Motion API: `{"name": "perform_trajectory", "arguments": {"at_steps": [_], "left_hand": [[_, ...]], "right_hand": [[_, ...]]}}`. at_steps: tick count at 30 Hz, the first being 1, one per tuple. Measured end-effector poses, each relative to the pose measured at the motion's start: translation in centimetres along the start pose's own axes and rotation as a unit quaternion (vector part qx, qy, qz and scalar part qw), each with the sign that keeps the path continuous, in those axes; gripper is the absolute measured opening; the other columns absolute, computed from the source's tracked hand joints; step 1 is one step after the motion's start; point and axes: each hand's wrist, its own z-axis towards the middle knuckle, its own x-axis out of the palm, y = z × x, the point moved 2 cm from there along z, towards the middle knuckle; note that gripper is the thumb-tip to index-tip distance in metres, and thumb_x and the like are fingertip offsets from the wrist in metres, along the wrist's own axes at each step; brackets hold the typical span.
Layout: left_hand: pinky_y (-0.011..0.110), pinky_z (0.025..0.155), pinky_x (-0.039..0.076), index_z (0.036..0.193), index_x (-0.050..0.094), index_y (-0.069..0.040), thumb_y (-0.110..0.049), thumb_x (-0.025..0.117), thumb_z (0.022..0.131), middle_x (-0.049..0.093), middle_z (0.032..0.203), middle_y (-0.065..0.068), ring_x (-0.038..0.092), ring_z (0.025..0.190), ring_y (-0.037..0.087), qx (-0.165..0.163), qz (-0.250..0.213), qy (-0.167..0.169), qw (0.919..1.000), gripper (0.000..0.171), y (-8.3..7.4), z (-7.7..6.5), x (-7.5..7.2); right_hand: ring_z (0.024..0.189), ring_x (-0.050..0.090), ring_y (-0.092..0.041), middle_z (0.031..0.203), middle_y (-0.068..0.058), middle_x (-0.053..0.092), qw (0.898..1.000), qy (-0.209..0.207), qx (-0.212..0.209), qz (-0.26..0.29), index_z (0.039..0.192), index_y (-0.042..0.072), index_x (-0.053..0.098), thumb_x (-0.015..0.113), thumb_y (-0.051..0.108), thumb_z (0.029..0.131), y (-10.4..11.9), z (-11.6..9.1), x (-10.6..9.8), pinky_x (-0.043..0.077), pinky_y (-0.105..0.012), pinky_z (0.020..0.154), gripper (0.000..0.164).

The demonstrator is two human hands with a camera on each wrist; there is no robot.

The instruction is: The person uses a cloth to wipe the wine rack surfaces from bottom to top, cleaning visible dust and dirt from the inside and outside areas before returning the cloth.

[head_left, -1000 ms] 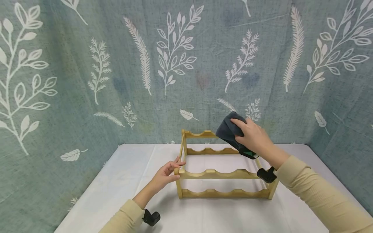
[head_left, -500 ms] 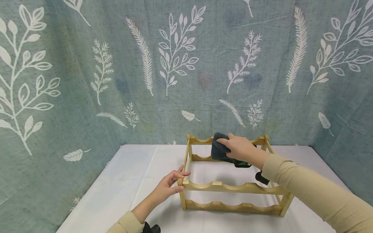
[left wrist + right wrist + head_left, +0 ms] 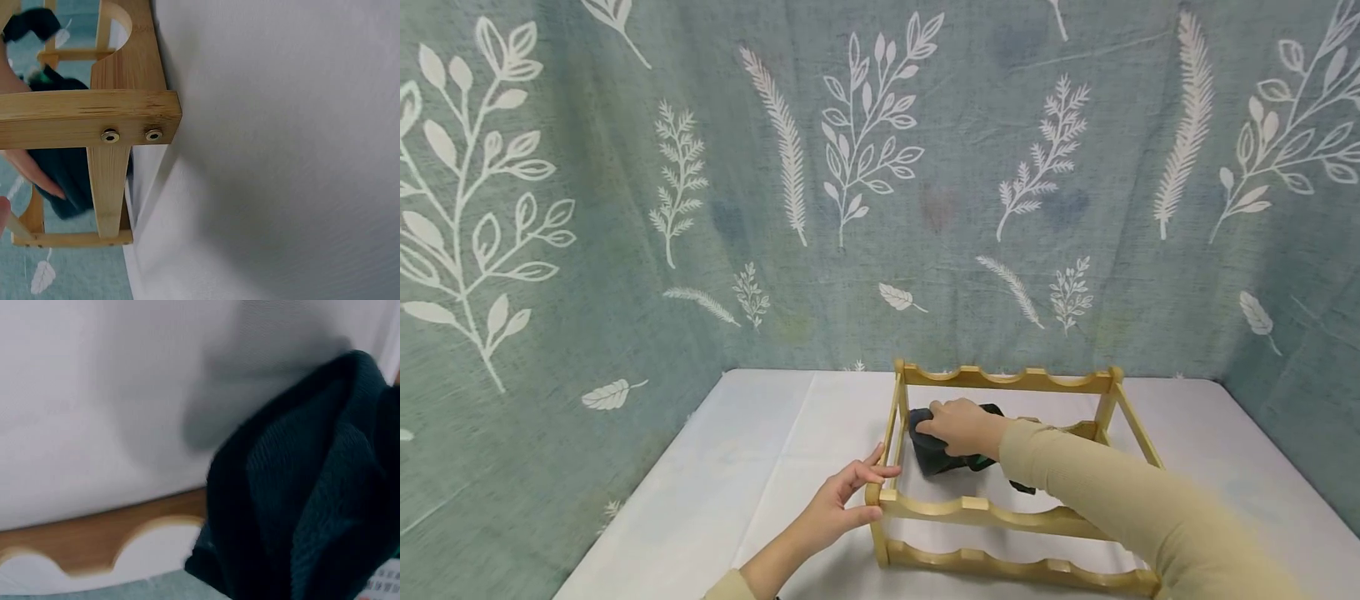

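Observation:
A light wooden rack with scalloped rails (image 3: 973, 512), probably a wine rack, stands on the white table. My left hand (image 3: 842, 498) holds its front left top corner, thumb in front and fingers over the side rail. My right hand (image 3: 966, 427) reaches down inside the frame, near the left side, gripping a folded dark blue cloth (image 3: 929, 457). In the left wrist view the cloth (image 3: 70, 181) shows behind the rack's end post. The right wrist view has the bunched cloth (image 3: 300, 481) filling the right side, above the white tabletop; the right fingers are hidden there.
The white table (image 3: 775, 450) reaches back to a grey-green curtain (image 3: 850, 292) printed with white leaves. The rack's back top rail (image 3: 1000, 379) stands near that curtain. Side rails and posts surround my right hand.
My right hand has moved down and left with the cloth, from above the rack to inside it. The left hand keeps its place on the corner. The head view has shifted slightly.

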Motion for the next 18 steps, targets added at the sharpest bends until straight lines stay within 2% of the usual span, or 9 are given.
{"name": "perform_trajectory", "arguments": {"at_steps": [3, 5, 8, 10, 12, 14, 18], "left_hand": [[0.031, 0.106, 0.021, 0.1, 0.048, 0.0, -0.003, 0.059, 0.086, 0.056, 0.128, 0.006, 0.022, 0.136, 0.003, 0.0, -0.002, -0.003, 1.0, 0.018, -0.4, -0.3, 0.1], [0.028, 0.106, 0.021, 0.1, 0.047, 0.002, -0.003, 0.059, 0.086, 0.055, 0.128, 0.008, 0.022, 0.136, 0.003, 0.005, -0.001, -0.001, 1.0, 0.019, -0.5, -0.4, 0.2], [0.046, 0.106, 0.021, 0.1, 0.047, 0.002, -0.003, 0.06, 0.085, 0.056, 0.128, 0.009, 0.022, 0.136, 0.005, 0.016, 0.01, 0.001, 0.9998, 0.02, -0.6, -0.5, 0.3], [0.062, 0.101, 0.018, 0.1, 0.047, 0.001, -0.003, 0.061, 0.085, 0.056, 0.128, 0.009, 0.021, 0.137, 0.006, 0.018, 0.016, 0.003, 0.9997, 0.02, -0.7, -0.5, 0.3], [0.072, 0.095, 0.016, 0.1, 0.048, -0.002, -0.003, 0.061, 0.085, 0.056, 0.128, 0.009, 0.021, 0.137, 0.007, 0.02, 0.02, 0.003, 0.9996, 0.02, -0.7, -0.5, 0.2], [0.072, 0.094, 0.016, 0.1, 0.048, -0.002, -0.003, 0.061, 0.085, 0.056, 0.128, 0.009, 0.021, 0.137, 0.007, 0.02, 0.022, 0.003, 0.9995, 0.02, -0.7, -0.5, 0.2], [0.064, 0.1, 0.019, 0.1, 0.048, -0.002, -0.002, 0.061, 0.085, 0.056, 0.127, 0.008, 0.022, 0.137, 0.009, 0.018, 0.022, -0.005, 0.9996, 0.02, -0.8, -0.6, 0.3]], "right_hand": [[0.083, 0.058, -0.016, 0.107, -0.005, 0.056, 1.0, -0.005, -0.004, -0.003, 0.129, 0.027, 0.052, 0.068, 0.028, 0.082, 0.0, 1.2, 1.1, 0.051, -0.028, 0.072, 0.049], [0.082, 0.059, -0.017, 0.107, -0.006, 0.056, 1.0, -0.003, 0.0, 0.013, 0.129, 0.027, 0.052, 0.068, 0.029, 0.082, -0.2, 1.7, 2.0, 0.051, -0.028, 0.072, 0.05], [0.087, 0.06, -0.019, 0.114, -0.008, 0.055, 0.998, 0.015, 0.016, 0.061, 0.131, 0.03, 0.049, 0.069, 0.033, 0.081, -0.9, 2.1, 3.0, 0.05, -0.032, 0.077, 0.054], [0.094, 0.06, -0.022, 0.122, -0.01, 0.053, 0.994, 0.033, 0.03, 0.098, 0.133, 0.033, 0.046, 0.07, 0.039, 0.078, -1.3, 2.2, 3.4, 0.05, -0.035, 0.081, 0.06], [0.1, 0.059, -0.024, 0.128, -0.012, 0.05, 0.99, 0.046, 0.039, 0.129, 0.134, 0.035, 0.044, 0.072, 0.042, 0.075, -1.5, 2.3, 3.5, 0.048, -0.038, 0.085, 0.067], [0.103, 0.058, -0.025, 0.128, -0.013, 0.05, 0.987, 0.053, 0.041, 0.145, 0.135, 0.035, 0.043, 0.074, 0.042, 0.072, -1.7, 2.4, 3.5, 0.048, -0.039, 0.086, 0.07], [0.098, 0.058, -0.023, 0.119, -0.01, 0.055, 0.986, 0.06, 0.044, 0.151, 0.134, 0.035, 0.045, 0.076, 0.034, 0.073, -1.8, 2.4, 3.4, 0.048, -0.037, 0.083, 0.068]]}}
